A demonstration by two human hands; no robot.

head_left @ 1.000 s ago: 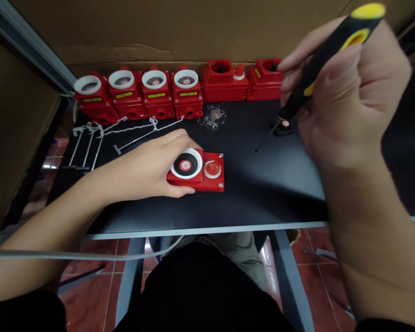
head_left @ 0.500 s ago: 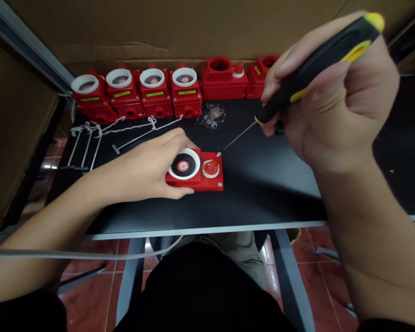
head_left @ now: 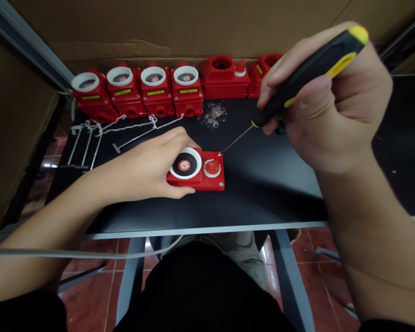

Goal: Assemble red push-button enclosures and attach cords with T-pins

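Note:
My left hand point(head_left: 171, 163) is closed around the left end of a red alarm box point(head_left: 198, 183) that lies on the black bench. The box carries a white ring with a black disc in it and, beside that, a round red lens with a whitish rim. In my right hand point(head_left: 335, 97) is a screwdriver point(head_left: 311, 69) with a black and yellow handle, held aslant above the bench. Its thin tip meets the box's upper right corner, at a screw point(head_left: 220, 154). Another screw point(head_left: 221, 184) shows at the lower right corner.
Several similar red boxes point(head_left: 157, 97) with white rings stand along the back. Two more red boxes point(head_left: 225, 85) without rings are to their right. Pale shavings point(head_left: 212, 114) lie before them. Metal rods point(head_left: 134, 139) tied with white cord lie at the left.
My right hand has moved slightly left and down with the screwdriver. Its tip has gone from just beside the upper right screw to touching it. My left hand keeps its hold.

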